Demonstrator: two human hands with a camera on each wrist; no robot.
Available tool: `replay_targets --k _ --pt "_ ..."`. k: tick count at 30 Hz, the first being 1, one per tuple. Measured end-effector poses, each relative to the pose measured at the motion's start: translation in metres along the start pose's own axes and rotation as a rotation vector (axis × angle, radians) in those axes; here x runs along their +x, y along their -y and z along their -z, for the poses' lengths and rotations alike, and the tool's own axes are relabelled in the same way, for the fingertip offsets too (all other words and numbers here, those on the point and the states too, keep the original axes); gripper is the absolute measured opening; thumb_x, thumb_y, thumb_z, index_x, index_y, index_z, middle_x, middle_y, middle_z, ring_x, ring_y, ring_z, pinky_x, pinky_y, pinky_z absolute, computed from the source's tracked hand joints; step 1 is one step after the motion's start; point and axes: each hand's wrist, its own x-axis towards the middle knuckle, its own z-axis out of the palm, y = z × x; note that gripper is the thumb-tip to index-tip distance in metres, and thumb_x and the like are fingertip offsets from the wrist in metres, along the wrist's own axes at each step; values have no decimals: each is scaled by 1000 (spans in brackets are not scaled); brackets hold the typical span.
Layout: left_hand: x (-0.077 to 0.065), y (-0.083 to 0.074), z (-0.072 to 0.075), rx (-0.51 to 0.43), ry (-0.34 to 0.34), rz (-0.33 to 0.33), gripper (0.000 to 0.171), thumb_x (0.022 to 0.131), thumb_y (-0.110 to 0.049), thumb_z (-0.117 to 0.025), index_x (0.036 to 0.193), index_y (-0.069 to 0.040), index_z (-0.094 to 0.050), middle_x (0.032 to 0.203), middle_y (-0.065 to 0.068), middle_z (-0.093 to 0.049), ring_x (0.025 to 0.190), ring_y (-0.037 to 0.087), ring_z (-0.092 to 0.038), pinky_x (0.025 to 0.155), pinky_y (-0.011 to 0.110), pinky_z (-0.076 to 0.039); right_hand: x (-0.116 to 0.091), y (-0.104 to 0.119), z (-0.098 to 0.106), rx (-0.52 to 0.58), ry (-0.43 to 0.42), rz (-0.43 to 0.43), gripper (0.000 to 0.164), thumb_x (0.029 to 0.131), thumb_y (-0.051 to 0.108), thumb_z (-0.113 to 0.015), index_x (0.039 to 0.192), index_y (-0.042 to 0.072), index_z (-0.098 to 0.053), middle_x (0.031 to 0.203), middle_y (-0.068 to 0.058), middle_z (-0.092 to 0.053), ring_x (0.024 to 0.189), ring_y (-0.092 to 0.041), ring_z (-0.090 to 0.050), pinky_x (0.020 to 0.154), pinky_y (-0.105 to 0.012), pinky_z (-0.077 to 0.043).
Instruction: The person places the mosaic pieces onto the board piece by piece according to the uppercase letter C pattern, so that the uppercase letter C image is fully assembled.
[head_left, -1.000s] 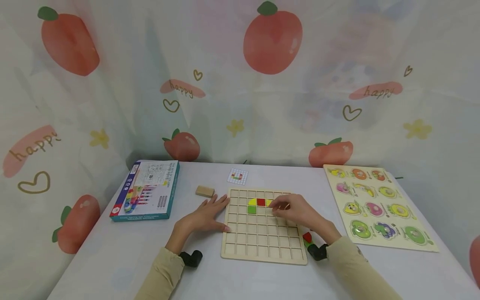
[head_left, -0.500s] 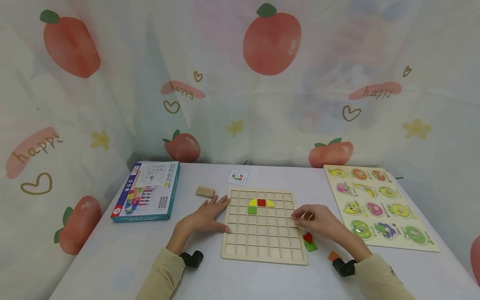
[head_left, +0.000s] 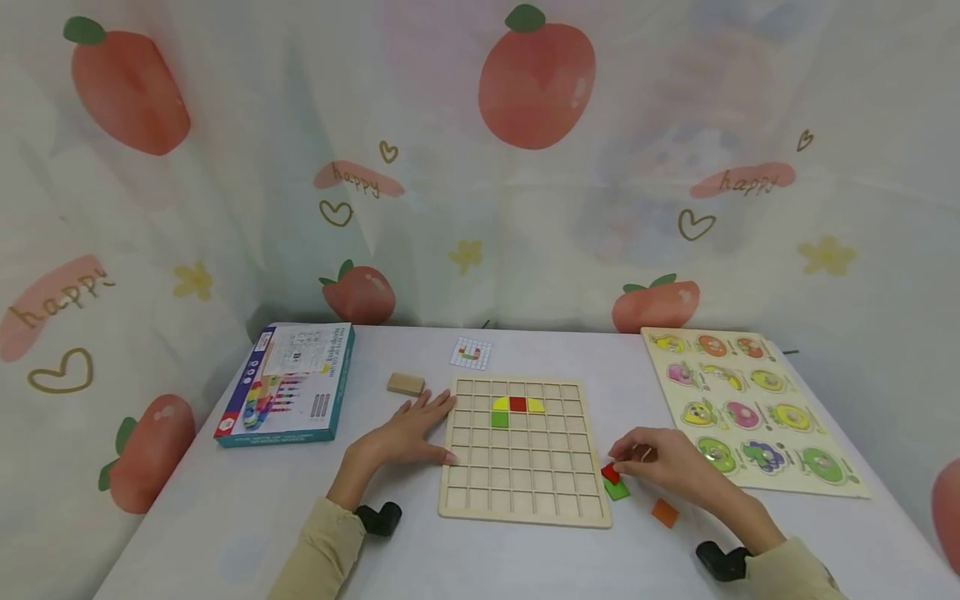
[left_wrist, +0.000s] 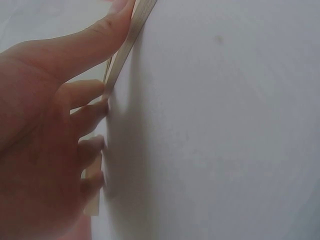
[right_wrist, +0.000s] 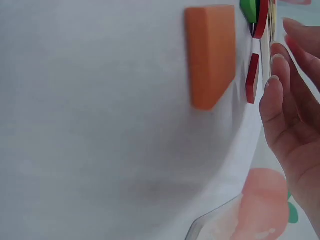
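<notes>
The right hand (head_left: 667,463) has its thumb and fingers loosely bent, its grip holding nothing, near two small red tiles (right_wrist: 252,79), one beside one loose green tile (head_left: 617,490). Nearer lies one orange tile (head_left: 664,513). The left hand (head_left: 408,433), fingers spread, rests at the left edge of one pale wooden grid board (head_left: 521,455). Its far half carries two yellow rounded pieces (head_left: 536,405), one red square (head_left: 517,404) and one green square (head_left: 499,420). Beyond: left, one tan wooden block (head_left: 406,383) and one blue-edged cardboard box (head_left: 300,375); far, one small white grid card (head_left: 471,353); right, one twelve-fruit puzzle board (head_left: 737,394).
</notes>
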Motion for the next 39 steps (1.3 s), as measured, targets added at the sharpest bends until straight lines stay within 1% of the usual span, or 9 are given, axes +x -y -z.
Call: replay_targets --k 2,5,8,10,15,21,28,33,39 --pt "-1 1 1 0 0 -8 97 89 -43 -78 164 -10 -26 173 11 -19 161 38 -3 129 58 -4 -4 -1 0 15 18 -17 9 89 22 -81 94 18 -75 87 9 -68 75 -3 -55 67 -20 -51" --pt "-1 1 1 -9 -8 -14 97 89 -43 -79 163 -9 -27 172 11 -19 161 38 -4 129 58 -5 -9 -4 -1 59 72 -31 7 89 22 -81 92 19 -75 86 7 -67 74 -4 -54 65 -20 -50" --pt "0 1 1 -10 -4 -7 97 89 -43 -79 164 -10 -27 172 10 -19 161 36 -3 130 57 -5 -11 -6 -2 99 127 -30 6 89 21 -81 94 19 -78 90 5 -70 75 -4 -54 66 -19 -50" --pt "0 2 0 -9 -3 0 97 89 -43 -79 164 -10 -27 173 9 -19 161 36 -4 130 56 -5 -12 -7 -3 115 143 -32 9 88 21 -81 96 18 -79 93 4 -71 76 -5 -55 67 -19 -50" --pt "0 2 -2 -13 -5 6 98 88 -44 -80 164 -11 -27 172 9 -20 161 36 -4 130 57 -5 -12 -6 -6 109 140 -50 19 85 22 -85 101 17 -78 91 3 -67 76 -7 -53 65 -19 -48" --pt "-1 2 -1 -7 -7 4 97 88 -44 -79 164 -11 -27 173 8 -19 161 35 -4 130 56 -5 -10 -5 -6 79 140 -30 26 82 22 -87 104 15 -74 88 2 -61 76 -9 -52 64 -20 -45" --pt "1 3 -1 -11 -9 0 98 88 -43 -80 164 -11 -27 173 8 -20 161 35 -4 130 55 -5 -9 -6 -7 82 140 -11 25 82 19 -86 99 13 -69 86 2 -59 75 -8 -52 63 -20 -45" --pt "0 2 -1 -15 -7 1 98 88 -43 -80 164 -11 -27 173 8 -20 161 35 -4 130 56 -5 -9 -5 -6 95 147 -11 22 85 18 -83 97 13 -66 84 3 -61 75 -6 -54 65 -20 -47" --pt "0 2 -1 -10 -8 -3 98 88 -44 -80 164 -11 -27 173 8 -19 161 35 -4 130 56 -4 -7 -4 -3 117 146 -4 14 90 17 -78 98 13 -68 89 3 -65 78 -5 -56 70 -20 -51"
